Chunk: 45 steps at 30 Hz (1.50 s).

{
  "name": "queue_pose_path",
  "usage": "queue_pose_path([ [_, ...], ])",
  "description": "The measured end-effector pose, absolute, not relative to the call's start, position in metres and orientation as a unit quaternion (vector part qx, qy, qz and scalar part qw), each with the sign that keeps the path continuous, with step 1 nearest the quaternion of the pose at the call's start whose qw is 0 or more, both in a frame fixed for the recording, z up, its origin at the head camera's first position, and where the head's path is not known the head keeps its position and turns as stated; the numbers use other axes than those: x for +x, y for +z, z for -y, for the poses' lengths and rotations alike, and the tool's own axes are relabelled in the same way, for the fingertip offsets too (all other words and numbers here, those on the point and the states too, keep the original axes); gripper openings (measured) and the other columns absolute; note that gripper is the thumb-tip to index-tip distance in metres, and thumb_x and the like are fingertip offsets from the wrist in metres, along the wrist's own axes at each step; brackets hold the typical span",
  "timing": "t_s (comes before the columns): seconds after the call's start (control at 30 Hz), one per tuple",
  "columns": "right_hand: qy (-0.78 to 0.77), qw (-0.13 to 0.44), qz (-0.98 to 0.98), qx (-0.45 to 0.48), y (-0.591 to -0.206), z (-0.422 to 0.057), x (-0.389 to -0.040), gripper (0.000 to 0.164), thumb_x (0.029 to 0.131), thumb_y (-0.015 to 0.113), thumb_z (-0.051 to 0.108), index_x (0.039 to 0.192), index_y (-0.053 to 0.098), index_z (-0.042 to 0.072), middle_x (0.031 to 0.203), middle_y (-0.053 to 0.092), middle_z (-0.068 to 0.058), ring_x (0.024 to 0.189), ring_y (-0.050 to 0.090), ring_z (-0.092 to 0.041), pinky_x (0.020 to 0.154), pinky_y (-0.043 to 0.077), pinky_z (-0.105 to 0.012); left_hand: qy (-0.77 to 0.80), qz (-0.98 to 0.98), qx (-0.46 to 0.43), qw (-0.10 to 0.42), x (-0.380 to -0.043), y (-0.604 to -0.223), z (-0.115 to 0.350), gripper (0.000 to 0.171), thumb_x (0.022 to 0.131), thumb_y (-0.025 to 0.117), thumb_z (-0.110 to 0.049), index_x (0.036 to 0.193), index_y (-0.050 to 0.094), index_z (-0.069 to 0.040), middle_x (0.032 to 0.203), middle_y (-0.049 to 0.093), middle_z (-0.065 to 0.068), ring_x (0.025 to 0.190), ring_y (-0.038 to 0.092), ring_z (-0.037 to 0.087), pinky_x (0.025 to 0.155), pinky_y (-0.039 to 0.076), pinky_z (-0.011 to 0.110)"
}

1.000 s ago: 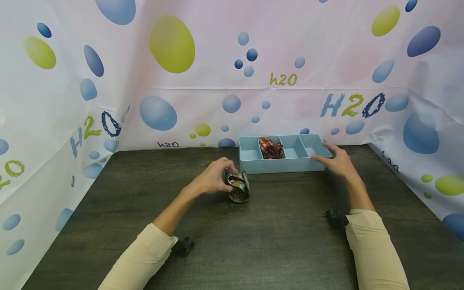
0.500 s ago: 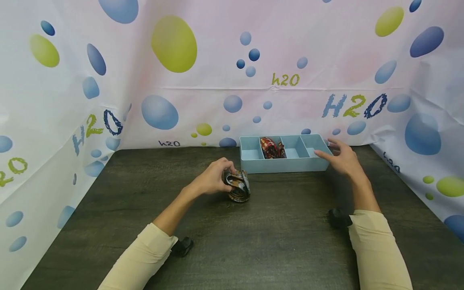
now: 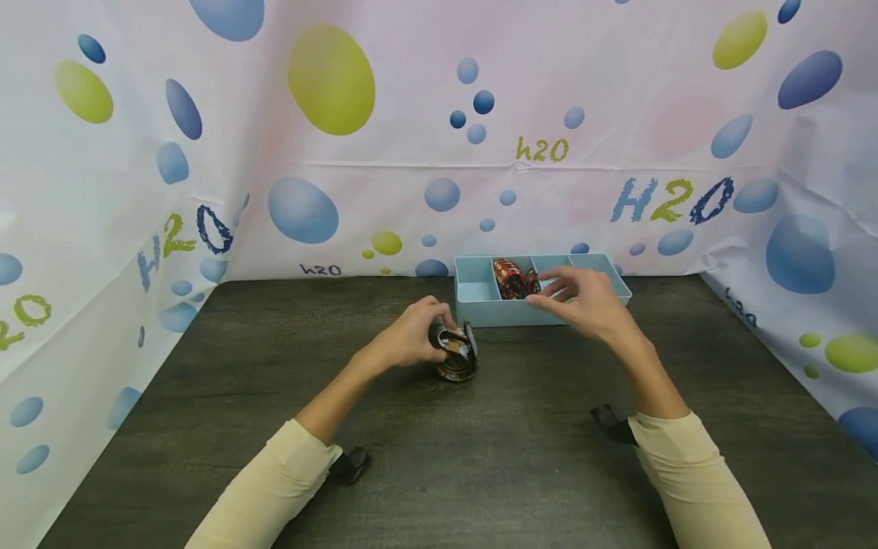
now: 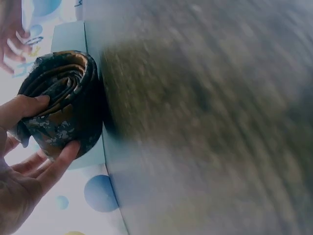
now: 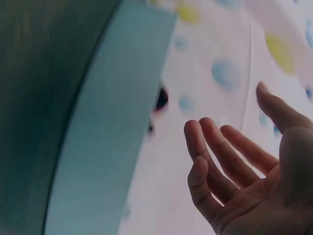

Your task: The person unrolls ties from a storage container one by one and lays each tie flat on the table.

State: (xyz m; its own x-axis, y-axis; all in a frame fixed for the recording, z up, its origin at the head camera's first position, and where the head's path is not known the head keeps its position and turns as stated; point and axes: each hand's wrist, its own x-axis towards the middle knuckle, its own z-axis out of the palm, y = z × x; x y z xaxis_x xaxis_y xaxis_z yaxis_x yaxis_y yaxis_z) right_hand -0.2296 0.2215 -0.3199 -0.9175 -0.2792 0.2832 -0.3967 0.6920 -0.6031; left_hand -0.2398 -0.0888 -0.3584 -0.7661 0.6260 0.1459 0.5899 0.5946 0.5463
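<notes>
My left hand (image 3: 410, 335) grips a rolled-up dark necktie (image 3: 461, 366) with a floral pattern, low over the table in front of the box. In the left wrist view the spiral of the rolled tie (image 4: 73, 112) shows, with the thumb on its coiled end and fingers along its side. A light blue divided box (image 3: 504, 314) stands at the back, and a red patterned rolled tie (image 3: 509, 279) lies in its second compartment from the left. My right hand (image 3: 586, 305) hovers in front of the box's middle, fingers spread and holding nothing; it hides part of the right-hand compartments.
A dark wood-grain table (image 3: 480, 457) lies under both hands. Behind and to the sides hangs a white sheet (image 3: 398, 152) printed with coloured bubbles and H2O lettering. Black straps sit at both cuffs.
My right hand has left the box's right end and moved left to its middle. The left hand and its tie have shifted only slightly; the box stays put.
</notes>
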Motion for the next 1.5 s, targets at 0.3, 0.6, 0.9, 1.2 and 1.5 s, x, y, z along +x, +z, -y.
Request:
queue_pose_path([
  [0.3, 0.369, 0.046, 0.890, 0.265, -0.347, -0.161, -0.221, 0.049, 0.093, 0.081, 0.025, 0.132, 0.067, -0.002, 0.105, 0.076, -0.017, 0.089, 0.076, -0.031, 0.076, 0.062, -0.046, 0.263, -0.917, 0.295, 0.050, -0.235, -0.351, 0.070, 0.033, 0.084, 0.087, -0.008, 0.107, 0.063, -0.005, 0.111, 0.052, 0.010, 0.096, 0.051, 0.025, 0.086, 0.050, 0.043],
  [0.6, 0.330, 0.065, 0.908, 0.248, -0.356, -0.135, -0.213, 0.059, 0.090, 0.082, 0.039, 0.131, 0.068, -0.002, 0.100, 0.077, -0.018, 0.084, 0.077, -0.025, 0.073, 0.062, -0.041, 0.237, -0.925, 0.291, 0.050, -0.229, -0.345, 0.060, 0.035, 0.084, 0.088, -0.009, 0.108, 0.064, -0.006, 0.111, 0.051, 0.010, 0.091, 0.050, 0.023, 0.082, 0.049, 0.042],
  [0.9, 0.319, 0.083, 0.915, 0.232, -0.361, -0.131, -0.211, 0.049, 0.092, 0.079, 0.027, 0.130, 0.068, -0.002, 0.094, 0.078, -0.015, 0.078, 0.076, -0.023, 0.068, 0.061, -0.041, 0.220, -0.929, 0.295, 0.041, -0.229, -0.348, 0.059, 0.038, 0.086, 0.087, -0.011, 0.116, 0.064, -0.004, 0.113, 0.053, 0.012, 0.091, 0.052, 0.023, 0.080, 0.050, 0.040],
  [1.2, 0.347, 0.056, 0.907, 0.230, -0.354, -0.140, -0.216, 0.044, 0.091, 0.072, 0.010, 0.132, 0.065, -0.003, 0.096, 0.075, -0.018, 0.079, 0.076, -0.028, 0.069, 0.062, -0.042, 0.232, -0.927, 0.289, 0.047, -0.230, -0.348, 0.062, 0.055, 0.085, 0.087, -0.011, 0.134, 0.062, -0.003, 0.119, 0.054, 0.014, 0.099, 0.057, 0.027, 0.087, 0.053, 0.044],
  [1.5, 0.375, -0.013, 0.901, 0.217, -0.351, -0.165, -0.225, 0.054, 0.090, 0.071, 0.001, 0.142, 0.055, -0.005, 0.096, 0.070, -0.017, 0.067, 0.065, -0.020, 0.063, 0.052, -0.038, 0.252, -0.916, 0.309, 0.046, -0.229, -0.349, 0.077, 0.057, 0.085, 0.087, -0.009, 0.136, 0.061, -0.004, 0.124, 0.055, 0.014, 0.104, 0.055, 0.028, 0.089, 0.050, 0.047],
])
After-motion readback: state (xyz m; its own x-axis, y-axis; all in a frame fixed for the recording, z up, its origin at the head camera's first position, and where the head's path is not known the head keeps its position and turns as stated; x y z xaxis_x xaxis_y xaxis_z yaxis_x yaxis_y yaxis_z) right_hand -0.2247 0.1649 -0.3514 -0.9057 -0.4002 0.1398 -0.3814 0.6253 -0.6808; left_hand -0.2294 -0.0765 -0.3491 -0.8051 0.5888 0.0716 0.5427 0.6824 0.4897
